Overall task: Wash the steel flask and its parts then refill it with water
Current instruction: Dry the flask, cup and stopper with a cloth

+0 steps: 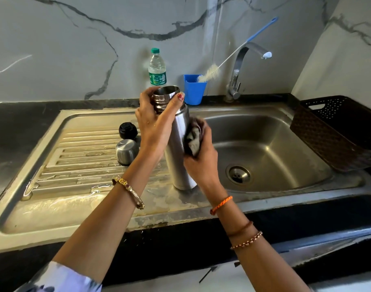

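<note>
At the far left, the ribbed steel draining board (75, 157) of the sink unit sits wet in the black stone desk (22, 123), with beads and streaks of water along its grooves. Two flask parts stand on it close together: a round black plastic stopper (128, 130) toward the wall, and just in front of it a small domed steel cup (126, 151), mouth down.

Next comes the left hand (154, 121), a gold bangle on its wrist. Its grip is closed around the threaded neck of the tall cylindrical steel flask (177, 148) — fingers on one side, thumb on the other. The flask is open at the top and stands upright, leaning slightly, with its base on the steel ledge between the draining board and the basin.

Behind it, against the marble-patterned wall, stand a clear plastic water bottle with a green cap (157, 68) and a blue plastic cup (194, 88) holding a long blue-handled bottle brush (239, 49).

The right hand (201, 157), orange thread at the wrist, has its grip curled around a crumpled grey-brown cloth (194, 137) pressed against the flask's side.

Further right lie the steel basin (285, 144) with its round drain (238, 174), the curved steel tap (241, 70) above it — and a dark brown perforated plastic basket (338, 131) at the basin's edge.
</note>
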